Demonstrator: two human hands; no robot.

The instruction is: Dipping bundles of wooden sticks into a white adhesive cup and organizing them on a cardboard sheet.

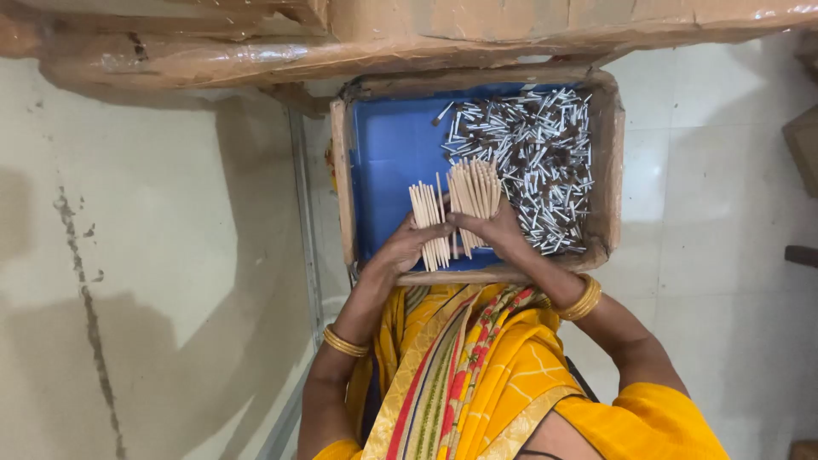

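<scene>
Over the near edge of the blue-lined cardboard tray [383, 153], two fanned bunches of thin pale wooden sticks are held upright. Left hand [407, 249] has fingers closed round the smaller bunch [430, 223]; right hand [494, 230] has fingers clamped on the larger bunch [475, 200], the two bunches just beside each other. Step in hand, as judged: gathering and evening up sticks into a bundle. Next move likely calls for squaring the ends while keeping both grips tight, or loose sticks may slip. Behind, a heap of short white dark-tipped sticks [537, 162] fills the tray's right half. Gold bangles [583, 298] on both wrists; yellow patterned garment [477, 375] below; pale tiled floor [724, 170] around.
</scene>
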